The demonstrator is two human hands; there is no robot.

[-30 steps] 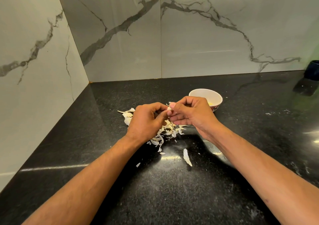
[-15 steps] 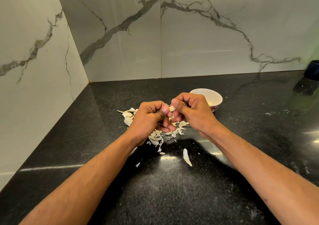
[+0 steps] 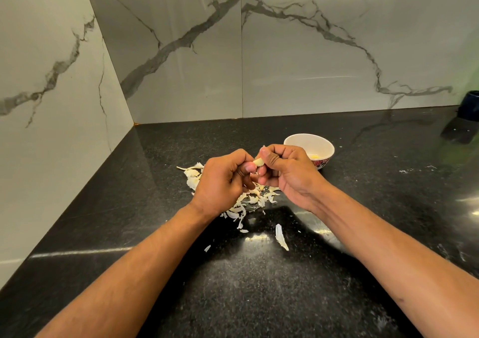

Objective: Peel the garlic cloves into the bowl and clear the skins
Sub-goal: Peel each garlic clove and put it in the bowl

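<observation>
Peeling a garlic clove (image 3: 258, 161) at centre frame, a person pinches it between both hands, the left hand (image 3: 222, 182) gripping one end with thumb and curled fingers while the right hand (image 3: 287, 173) nips the other, apparently so the skin can be stripped away between them. The work is held above a heap of loose skins (image 3: 248, 199) on the black desk (image 3: 259, 298), which looks chosen so that scraps fall into one place. A white bowl (image 3: 320, 144) stands just behind the right hand, right of centre, with something pale yellow inside, close enough for a short drop. A few stray flakes lie lower in the frame. Marble walls (image 3: 51, 78) close the desk at upper left and along the top; open surface runs toward the lower and right edges, giving room to sweep the skins together.
</observation>
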